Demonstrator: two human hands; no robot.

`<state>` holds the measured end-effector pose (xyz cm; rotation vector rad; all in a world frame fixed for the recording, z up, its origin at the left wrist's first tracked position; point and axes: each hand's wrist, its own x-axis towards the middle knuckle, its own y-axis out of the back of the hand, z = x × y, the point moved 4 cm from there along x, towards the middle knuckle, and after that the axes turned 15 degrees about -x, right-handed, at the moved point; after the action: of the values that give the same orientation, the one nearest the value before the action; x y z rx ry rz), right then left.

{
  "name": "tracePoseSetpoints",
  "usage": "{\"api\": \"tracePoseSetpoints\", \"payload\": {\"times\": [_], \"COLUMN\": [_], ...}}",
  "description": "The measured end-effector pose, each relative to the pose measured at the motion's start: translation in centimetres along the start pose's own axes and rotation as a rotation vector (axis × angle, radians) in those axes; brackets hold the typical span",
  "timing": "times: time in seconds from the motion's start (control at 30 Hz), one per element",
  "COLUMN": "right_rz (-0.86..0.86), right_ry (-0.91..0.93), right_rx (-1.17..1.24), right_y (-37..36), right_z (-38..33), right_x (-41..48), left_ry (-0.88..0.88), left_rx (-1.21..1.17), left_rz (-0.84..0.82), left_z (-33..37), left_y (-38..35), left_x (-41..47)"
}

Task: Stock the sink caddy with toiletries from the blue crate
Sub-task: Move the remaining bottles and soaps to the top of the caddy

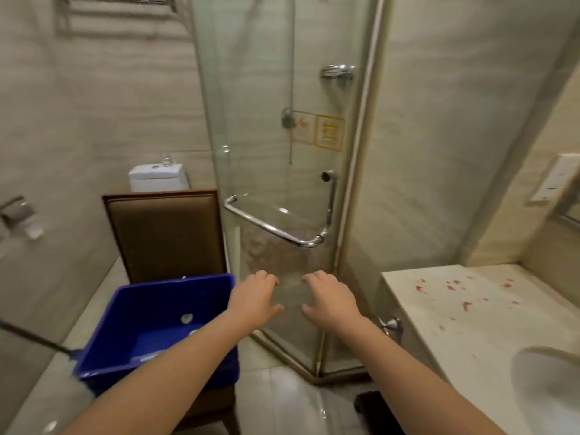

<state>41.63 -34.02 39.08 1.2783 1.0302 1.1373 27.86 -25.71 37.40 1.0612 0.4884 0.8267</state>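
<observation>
Both hands reach forward at about the same height, palms down, in front of the glass shower door [282, 171]. The left hand [255, 298] and the right hand [329, 301] are close together but apart. On each, the fingers are loosely curled with the thumb out to the side, and neither has hold of anything.

The blue crate [138, 312] sits to the left on the seat of a brown chair [163, 233], tilted toward the camera, with its right edge just beside the left wrist. The left forearm crosses its near right corner and hides part of the inside. 1 small pale thing [187, 318] lies on the crate floor, too blurred to name. A 2nd pale bit [194, 333] peeks out at the arm's edge, mostly covered.

Behind the chair, only the top of a white toilet tank [158, 178] shows. A paper holder [17, 211] on the left wall is blurred. On the right, a pale counter [470, 309] carries scattered red specks [452, 287]. The sink [546, 387] set in it is cut off by the frame's edge. A dark shape [373, 406] on the floor is cut off at the bottom and cannot be identified. The yellow sticker [328, 131] on the glass is unreadable.
</observation>
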Motion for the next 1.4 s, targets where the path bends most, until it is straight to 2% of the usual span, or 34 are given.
{"api": "tracePoseSetpoints", "payload": {"times": [0.47, 0.63, 0.87, 1.13, 1.4], "right_rz": [-0.076, -0.100, -0.142, -0.235, -0.348], "right_ry": [0.366, 0.504, 0.627, 0.664, 0.584], "right_rx": [0.090, 0.097, 0.099, 0.159, 0.166], "right_y": [-3.5, -5.4, -8.1, -11.1, -15.3], "right_z": [-11.1, -12.9, -14.1, -16.0, -19.5], "right_x": [9.1, 13.2, 17.6, 21.1, 26.2], "left_ry": [0.402, 0.550, 0.666, 0.749, 0.762], "left_rx": [-0.094, -0.097, -0.105, -0.130, -0.185], "left_rz": [0.120, 0.166, 0.207, 0.182, 0.029], "left_z": [-12.8, -15.5, -17.4, -21.1, -28.9], "left_y": [1.5, 1.5, 0.4, -0.5, -2.2], "left_x": [-3.4, -2.5, -1.5, -0.1, 3.1]}}
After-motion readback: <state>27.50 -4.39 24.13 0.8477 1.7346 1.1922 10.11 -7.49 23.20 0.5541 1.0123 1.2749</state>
